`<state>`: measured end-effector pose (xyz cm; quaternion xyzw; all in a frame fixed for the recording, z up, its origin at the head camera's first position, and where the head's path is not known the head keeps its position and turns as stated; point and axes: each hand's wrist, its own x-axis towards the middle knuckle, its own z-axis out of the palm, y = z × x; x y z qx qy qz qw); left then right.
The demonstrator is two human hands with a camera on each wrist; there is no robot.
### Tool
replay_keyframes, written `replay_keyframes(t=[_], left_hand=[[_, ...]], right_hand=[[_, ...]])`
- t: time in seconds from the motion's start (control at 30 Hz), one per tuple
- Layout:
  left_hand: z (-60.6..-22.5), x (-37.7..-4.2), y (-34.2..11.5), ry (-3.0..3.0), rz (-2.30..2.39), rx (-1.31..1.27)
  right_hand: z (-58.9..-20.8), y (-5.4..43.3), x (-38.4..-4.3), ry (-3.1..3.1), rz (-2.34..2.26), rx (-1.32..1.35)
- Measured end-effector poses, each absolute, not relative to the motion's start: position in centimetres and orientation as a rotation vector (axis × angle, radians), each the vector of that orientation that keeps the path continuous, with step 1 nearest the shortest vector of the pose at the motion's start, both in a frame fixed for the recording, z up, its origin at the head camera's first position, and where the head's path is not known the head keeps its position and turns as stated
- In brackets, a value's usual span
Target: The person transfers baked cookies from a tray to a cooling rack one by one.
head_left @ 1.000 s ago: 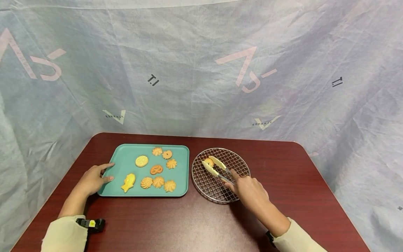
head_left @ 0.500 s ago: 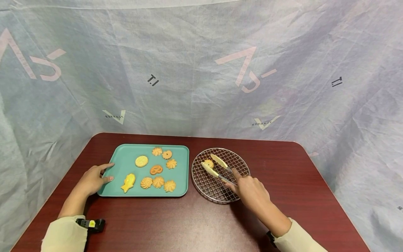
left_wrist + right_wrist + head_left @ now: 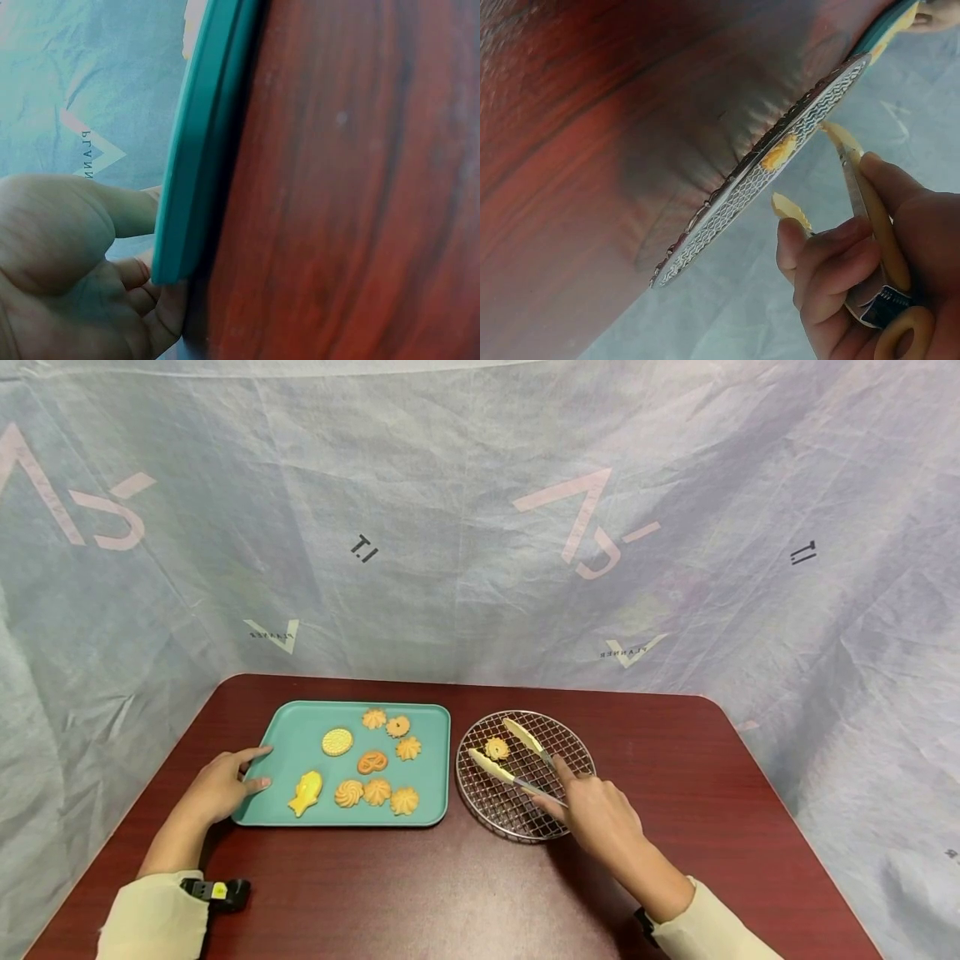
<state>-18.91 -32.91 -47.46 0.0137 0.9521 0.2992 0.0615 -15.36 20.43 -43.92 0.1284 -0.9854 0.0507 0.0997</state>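
My right hand [image 3: 581, 793] grips yellow-tipped metal tongs [image 3: 498, 770] over a round wire rack [image 3: 517, 814]. The tong tips stand spread on either side of a small flower-shaped cookie [image 3: 496, 748] that lies on the rack. In the right wrist view my right hand [image 3: 847, 255] curls round the tongs [image 3: 870, 202], with the cookie [image 3: 780, 152] on the rack [image 3: 727, 206]. My left hand [image 3: 225, 785] rests against the left edge of a teal tray [image 3: 300, 743]. The left wrist view shows the thumb and fingers of my left hand [image 3: 67, 262] touching the tray rim [image 3: 202, 135].
Several cookies lie on the tray, among them a yellow fish-shaped cookie [image 3: 306, 793] and a pretzel-shaped cookie [image 3: 372, 762]. Tray and rack sit side by side on a dark red wooden table [image 3: 450, 893]. A grey cloth backdrop [image 3: 480, 527] surrounds the table.
The tong tips have spread wider apart around the cookie, the near tip swinging left. The cookie stays on the rack. My left hand has not moved.
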Motion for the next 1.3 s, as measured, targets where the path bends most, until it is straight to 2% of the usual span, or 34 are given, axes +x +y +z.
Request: replay_keyframes(t=[1.3], left_hand=[[-47.6, -18.8, -32.9, 2.888, 0.911, 0.053]], right_hand=[[-43.5, 18.9, -16.1, -2.911, 0.109, 0.4]])
